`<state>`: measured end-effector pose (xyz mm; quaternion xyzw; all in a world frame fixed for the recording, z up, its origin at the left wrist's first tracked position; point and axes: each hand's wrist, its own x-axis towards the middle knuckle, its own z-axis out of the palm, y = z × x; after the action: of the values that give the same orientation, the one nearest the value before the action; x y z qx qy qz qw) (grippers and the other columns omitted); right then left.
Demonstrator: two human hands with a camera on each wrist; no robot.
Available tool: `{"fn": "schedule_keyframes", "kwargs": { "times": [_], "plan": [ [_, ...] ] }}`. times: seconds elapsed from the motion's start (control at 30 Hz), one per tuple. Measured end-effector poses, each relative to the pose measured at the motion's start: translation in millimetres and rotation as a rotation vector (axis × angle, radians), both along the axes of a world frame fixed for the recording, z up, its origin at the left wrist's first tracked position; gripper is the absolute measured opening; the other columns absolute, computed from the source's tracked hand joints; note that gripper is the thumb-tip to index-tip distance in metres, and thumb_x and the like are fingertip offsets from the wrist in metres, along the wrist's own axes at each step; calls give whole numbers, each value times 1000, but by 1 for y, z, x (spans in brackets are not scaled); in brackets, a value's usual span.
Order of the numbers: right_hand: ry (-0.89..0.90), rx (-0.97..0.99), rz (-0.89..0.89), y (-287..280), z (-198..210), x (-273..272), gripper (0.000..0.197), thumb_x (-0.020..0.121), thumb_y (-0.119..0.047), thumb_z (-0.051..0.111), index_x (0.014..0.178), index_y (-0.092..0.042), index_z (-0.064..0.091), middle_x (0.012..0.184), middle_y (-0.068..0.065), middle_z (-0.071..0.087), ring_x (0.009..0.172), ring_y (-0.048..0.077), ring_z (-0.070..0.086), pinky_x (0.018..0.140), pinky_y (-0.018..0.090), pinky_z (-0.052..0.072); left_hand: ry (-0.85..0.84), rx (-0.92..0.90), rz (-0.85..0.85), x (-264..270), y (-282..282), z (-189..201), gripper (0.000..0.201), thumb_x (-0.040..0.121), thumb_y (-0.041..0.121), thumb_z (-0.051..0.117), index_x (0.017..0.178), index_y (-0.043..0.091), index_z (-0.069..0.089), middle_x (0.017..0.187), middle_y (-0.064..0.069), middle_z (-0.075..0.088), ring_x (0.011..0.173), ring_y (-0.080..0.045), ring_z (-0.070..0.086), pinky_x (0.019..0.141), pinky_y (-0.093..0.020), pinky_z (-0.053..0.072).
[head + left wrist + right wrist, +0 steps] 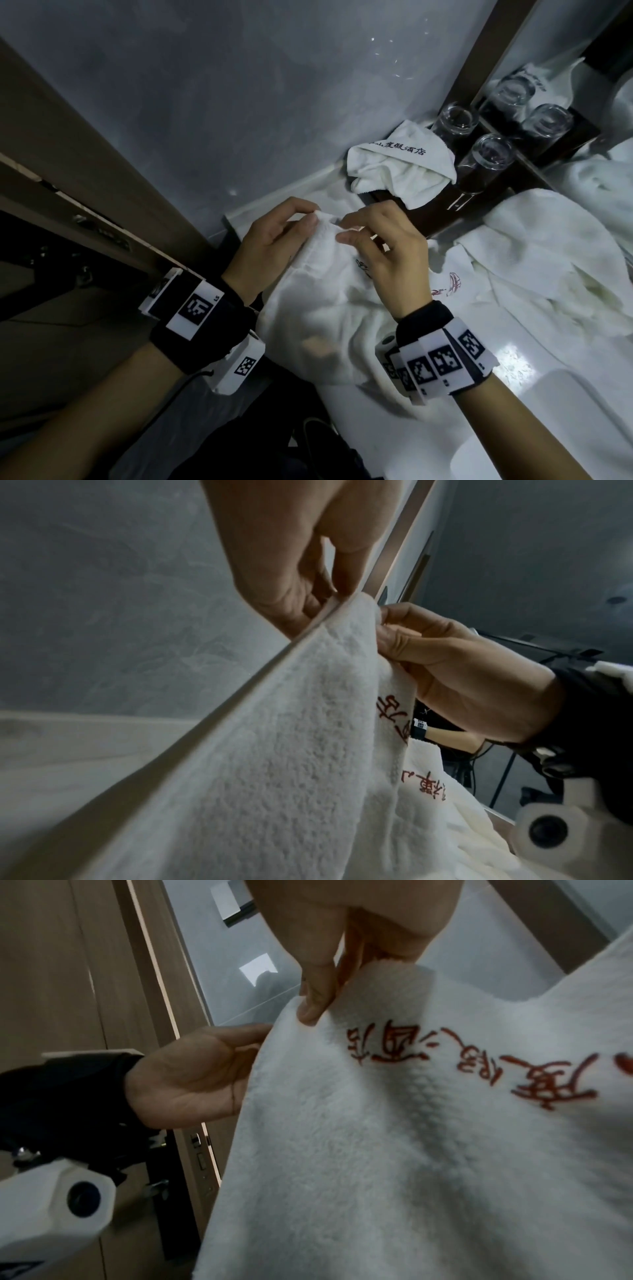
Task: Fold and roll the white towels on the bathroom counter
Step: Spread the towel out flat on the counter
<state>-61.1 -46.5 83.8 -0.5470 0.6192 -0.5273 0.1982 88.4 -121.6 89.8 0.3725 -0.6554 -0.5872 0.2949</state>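
Both hands hold one white towel (318,291) lifted above the near edge of the bathroom counter (513,349), its lower part sagging onto the surface. The left hand (270,246) pinches the top corner between thumb and fingers; the right hand (383,253) pinches the same top edge just beside it, thumb (316,999) pressing the cloth. The grips are small and close together, so the corner could slip free, and the loose hanging weight could drag the fold crooked or slide over the counter edge. The towel is thick, fuzzy terry with a flat hemmed border (240,680) and red embroidered characters (462,1058). A second crumpled towel (400,164) with dark lettering lies near upturned clear glasses (486,161) on a dark tray; a stray swing of cloth could likely knock them. More rumpled towelling (548,253) lies heaped to the right
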Motion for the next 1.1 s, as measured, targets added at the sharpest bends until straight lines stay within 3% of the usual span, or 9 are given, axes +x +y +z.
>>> {"fn": "schedule_keyframes", "kwargs": {
  "times": [0.13, 0.3, 0.47, 0.57, 0.73, 0.8, 0.9, 1.0, 1.1],
  "plan": [
    [-37, 27, -66, -3, 4, 1, 9, 78, -8, 72, 81, -5, 64, 83, 5, 61, 67, 9, 54, 67, 17, 43, -17, 52, -19, 0, 3, -1, 11, 81, 37, 61, 88, 29, 60, 74, 8, 67, 72, -4, 61, 66, -20, 50],
    [5, 152, 12, -3, -6, -3, 62, 61, -36, 85, 109, -14, 53, 111, 2, 44, 92, 4, 48, 80, 10, 41, 35, 2, -25, 0, 1, -1, 22, 82, 2, 63, 88, 22, 57, 78, -23, 63, 76, -15, 56, 71, -24, 44],
    [414, 558, 105, 5, -34, -30, 76, 49, -62, 78, 105, -14, 61, 101, -3, 57, 106, 17, 41, 80, 21, 18, 45, -212, 12, 5, -14, 3, 9, 86, 10, 55, 89, 18, 51, 80, 6, 53, 74, 1, 49, 69, -9, 39],
    [547, 650, 77, 7, -45, -47, 84, 48, -71, 71, 112, -18, 57, 96, -10, 41, 99, 11, 30, 78, 23, 13, -39, -349, 58, 5, -24, 5, 5, 87, 12, 52, 90, 15, 49, 77, 9, 49, 71, 4, 44, 67, -11, 36],
    [294, 756, 28, 12, -51, -78, 52, 56, -51, 80, 97, -21, 69, 98, -16, 53, 116, 14, 40, 98, 20, 19, -144, -321, 129, 5, -46, -2, 12, 82, 14, 49, 94, 13, 53, 80, 0, 54, 74, -9, 49, 70, -22, 38],
    [106, 831, 41, 21, -54, -94, 32, 58, -38, 84, 86, -29, 70, 83, -18, 62, 91, 10, 56, 80, 4, 36, -175, -302, 222, 9, -55, -13, 12, 84, 9, 50, 96, 6, 54, 82, -3, 55, 70, -2, 50, 68, -18, 40],
    [-7, 960, 115, 32, -59, -106, 26, 64, -34, 82, 86, -34, 69, 82, -16, 70, 78, 3, 64, 73, 11, 44, -221, -280, 326, 14, -68, -31, 11, 88, -1, 51, 97, 2, 55, 76, 1, 55, 60, 13, 50, 59, -3, 38],
    [213, 916, 42, 28, -72, -106, 22, 79, -37, 69, 97, -24, 69, 97, -3, 69, 92, 17, 62, 83, 26, 42, -291, -275, 318, 9, -78, -44, 14, 88, -1, 51, 102, 0, 56, 80, 1, 57, 71, -1, 55, 62, -3, 41],
    [428, 681, -165, 19, -81, -101, 23, 89, -26, 59, 106, -12, 66, 97, 7, 61, 96, 29, 56, 81, 25, 29, -505, -353, 265, 3, -76, -59, 34, 83, -2, 54, 116, 4, 51, 109, -14, 58, 102, -27, 53, 91, -30, 42]
  ]
}}
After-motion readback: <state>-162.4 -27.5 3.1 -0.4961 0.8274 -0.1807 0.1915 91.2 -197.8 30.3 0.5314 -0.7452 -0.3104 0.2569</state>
